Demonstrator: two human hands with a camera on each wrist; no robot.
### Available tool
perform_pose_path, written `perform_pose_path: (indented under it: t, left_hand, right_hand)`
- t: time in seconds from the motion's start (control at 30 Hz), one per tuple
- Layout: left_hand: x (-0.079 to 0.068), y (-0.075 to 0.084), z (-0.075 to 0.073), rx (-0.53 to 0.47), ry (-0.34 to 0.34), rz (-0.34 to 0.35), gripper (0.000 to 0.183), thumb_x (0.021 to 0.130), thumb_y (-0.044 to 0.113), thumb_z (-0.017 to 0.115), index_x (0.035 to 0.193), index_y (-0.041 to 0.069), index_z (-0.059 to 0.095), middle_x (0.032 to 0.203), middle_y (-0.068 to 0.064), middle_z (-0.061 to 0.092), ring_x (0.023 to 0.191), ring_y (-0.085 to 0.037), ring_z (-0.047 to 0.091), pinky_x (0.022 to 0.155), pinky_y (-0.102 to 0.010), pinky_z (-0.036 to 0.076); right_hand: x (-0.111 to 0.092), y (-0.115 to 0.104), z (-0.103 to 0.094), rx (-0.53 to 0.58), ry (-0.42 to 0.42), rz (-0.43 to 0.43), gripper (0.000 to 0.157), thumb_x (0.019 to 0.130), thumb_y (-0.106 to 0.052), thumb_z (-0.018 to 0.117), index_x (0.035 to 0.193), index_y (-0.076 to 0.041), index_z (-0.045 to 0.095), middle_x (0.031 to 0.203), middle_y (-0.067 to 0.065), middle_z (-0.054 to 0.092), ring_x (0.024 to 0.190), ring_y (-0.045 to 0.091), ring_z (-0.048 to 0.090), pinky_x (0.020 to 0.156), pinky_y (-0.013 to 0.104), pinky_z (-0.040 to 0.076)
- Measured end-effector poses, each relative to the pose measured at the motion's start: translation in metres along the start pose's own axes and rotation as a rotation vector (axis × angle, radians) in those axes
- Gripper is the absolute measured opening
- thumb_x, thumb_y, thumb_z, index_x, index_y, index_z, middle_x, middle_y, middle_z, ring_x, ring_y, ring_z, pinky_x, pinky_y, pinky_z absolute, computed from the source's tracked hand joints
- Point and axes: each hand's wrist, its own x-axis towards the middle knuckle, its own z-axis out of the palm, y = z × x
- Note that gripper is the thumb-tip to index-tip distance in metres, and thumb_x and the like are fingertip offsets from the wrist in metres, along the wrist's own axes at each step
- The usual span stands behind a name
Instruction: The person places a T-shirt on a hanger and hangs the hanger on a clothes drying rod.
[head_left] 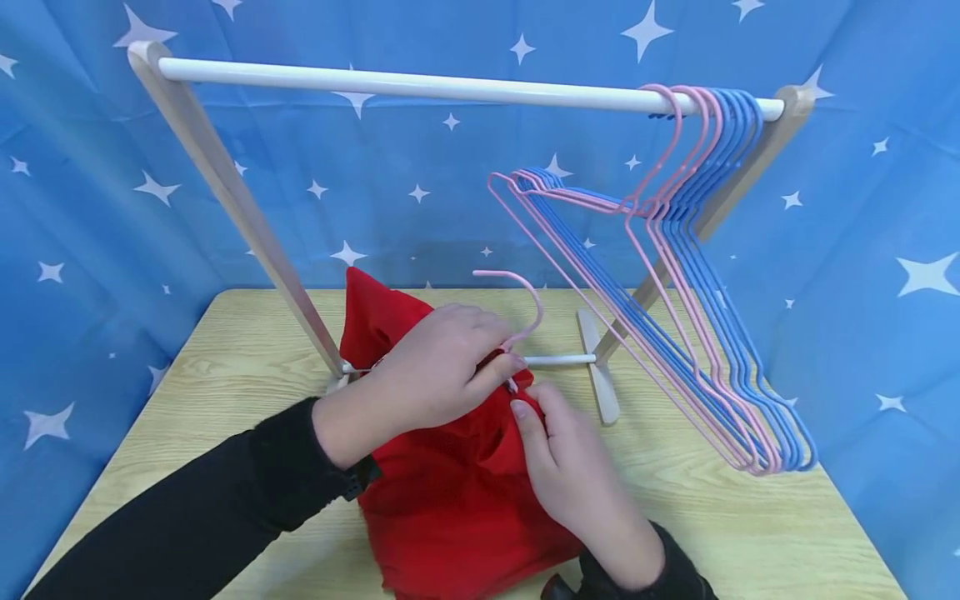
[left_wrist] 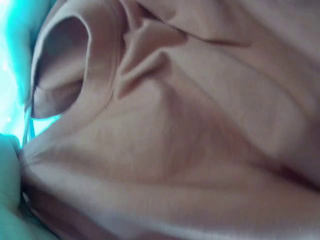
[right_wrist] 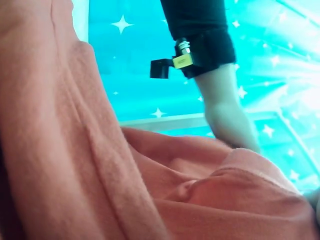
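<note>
A red garment (head_left: pixel 450 492) lies on the wooden table (head_left: pixel 225 367) under the rack. A pink hanger (head_left: pixel 525 312) pokes its hook up out of the garment's neck. My left hand (head_left: pixel 442 367) grips the hanger's neck just below the hook, fingers curled. My right hand (head_left: pixel 558 458) pinches the red fabric at the collar, right beside the left fingertips. Folded cloth of the garment (left_wrist: pixel 190 140) fills the left wrist view, washed out to pink. In the right wrist view the garment (right_wrist: pixel 100 190) fills the foreground, with my left forearm (right_wrist: pixel 225 110) behind it.
A small wooden clothes rack with a white rail (head_left: pixel 450 83) stands across the table. Several pink and blue hangers (head_left: pixel 697 275) hang bunched at its right end. A blue starred backdrop (head_left: pixel 112 208) surrounds the table.
</note>
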Motion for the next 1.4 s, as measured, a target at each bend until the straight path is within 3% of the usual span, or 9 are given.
perform_pose_path:
  t: [0.13, 0.27, 0.57, 0.67, 0.83, 0.93, 1.03, 1.27, 1.4]
  left_hand:
    - [-0.001, -0.013, -0.006, 0.012, -0.038, 0.040, 0.025, 0.088, 0.044, 0.066, 0.096, 0.021, 0.062, 0.085, 0.011, 0.060, 0.080, -0.005, 0.055, 0.082, -0.030, 0.049]
    - [-0.006, -0.043, -0.013, 0.060, 0.003, 0.082, 0.031, 0.090, 0.048, 0.061, 0.099, 0.018, 0.061, 0.087, 0.008, 0.061, 0.081, -0.006, 0.055, 0.083, -0.035, 0.046]
    - [-0.027, -0.109, -0.024, 0.257, 0.068, 0.041, 0.027, 0.092, 0.038, 0.060, 0.091, 0.011, 0.058, 0.085, -0.003, 0.056, 0.082, -0.020, 0.052, 0.086, -0.045, 0.041]
    - [-0.032, -0.120, -0.024, 0.327, 0.139, -0.034, 0.030, 0.092, 0.036, 0.062, 0.086, 0.008, 0.055, 0.080, -0.006, 0.052, 0.078, -0.023, 0.050, 0.080, -0.045, 0.042]
    - [-0.033, -0.129, -0.026, 0.364, 0.230, -0.236, 0.031, 0.093, 0.035, 0.061, 0.090, 0.005, 0.055, 0.085, -0.012, 0.054, 0.084, -0.030, 0.053, 0.086, -0.050, 0.043]
    - [-0.031, -0.133, -0.027, 0.330, 0.248, -0.322, 0.028, 0.095, 0.032, 0.058, 0.094, 0.004, 0.057, 0.091, -0.014, 0.055, 0.092, -0.032, 0.053, 0.092, -0.052, 0.042]
    - [-0.028, -0.132, -0.026, 0.266, 0.232, -0.389, 0.029, 0.096, 0.032, 0.057, 0.101, 0.003, 0.057, 0.099, -0.014, 0.055, 0.098, -0.032, 0.051, 0.090, -0.050, 0.046]
    - [-0.025, -0.127, -0.019, 0.080, 0.269, -0.503, 0.034, 0.094, 0.030, 0.062, 0.116, 0.006, 0.056, 0.127, -0.015, 0.050, 0.117, -0.033, 0.047, 0.086, -0.051, 0.053]
    - [-0.026, -0.125, -0.014, 0.022, 0.261, -0.571, 0.039, 0.093, 0.032, 0.063, 0.122, 0.009, 0.053, 0.133, -0.015, 0.045, 0.119, -0.033, 0.046, 0.083, -0.051, 0.055]
  right_hand:
    - [0.000, 0.001, 0.000, 0.051, -0.006, -0.003, 0.004, 0.099, -0.018, 0.057, 0.100, -0.015, 0.054, 0.069, -0.012, 0.048, 0.057, 0.006, 0.047, 0.052, 0.024, 0.043]
    - [0.000, 0.002, -0.003, 0.099, -0.003, 0.018, 0.006, 0.100, -0.020, 0.055, 0.104, -0.015, 0.055, 0.074, -0.013, 0.053, 0.061, 0.006, 0.051, 0.054, 0.025, 0.046]
    - [0.000, 0.000, -0.009, 0.153, -0.015, -0.002, 0.006, 0.101, -0.020, 0.053, 0.102, -0.014, 0.054, 0.076, -0.011, 0.055, 0.065, 0.007, 0.055, 0.058, 0.026, 0.048]
    - [-0.002, -0.002, -0.013, 0.274, -0.080, -0.034, 0.010, 0.103, -0.018, 0.049, 0.108, -0.013, 0.056, 0.085, -0.006, 0.061, 0.075, 0.010, 0.060, 0.065, 0.027, 0.052]
    - [-0.008, -0.008, -0.032, 0.697, -0.373, -0.073, 0.032, 0.102, -0.001, 0.043, 0.133, -0.005, 0.047, 0.116, 0.013, 0.061, 0.101, 0.027, 0.065, 0.081, 0.039, 0.057]
    - [-0.013, -0.012, -0.041, 0.870, -0.498, -0.077, 0.041, 0.099, 0.007, 0.041, 0.140, -0.001, 0.040, 0.119, 0.019, 0.058, 0.103, 0.037, 0.063, 0.083, 0.045, 0.056]
    - [-0.016, -0.014, -0.044, 0.949, -0.526, -0.090, 0.043, 0.097, 0.009, 0.041, 0.139, 0.001, 0.040, 0.118, 0.022, 0.057, 0.103, 0.040, 0.062, 0.084, 0.047, 0.055]
    - [-0.016, -0.013, -0.033, 1.069, -0.534, -0.205, 0.024, 0.096, 0.003, 0.042, 0.118, 0.009, 0.048, 0.093, 0.021, 0.055, 0.084, 0.021, 0.063, 0.074, 0.037, 0.057]
    - [-0.015, -0.013, -0.026, 1.097, -0.512, -0.272, 0.025, 0.095, -0.002, 0.046, 0.117, 0.010, 0.045, 0.091, 0.022, 0.054, 0.082, 0.021, 0.063, 0.070, 0.038, 0.057]
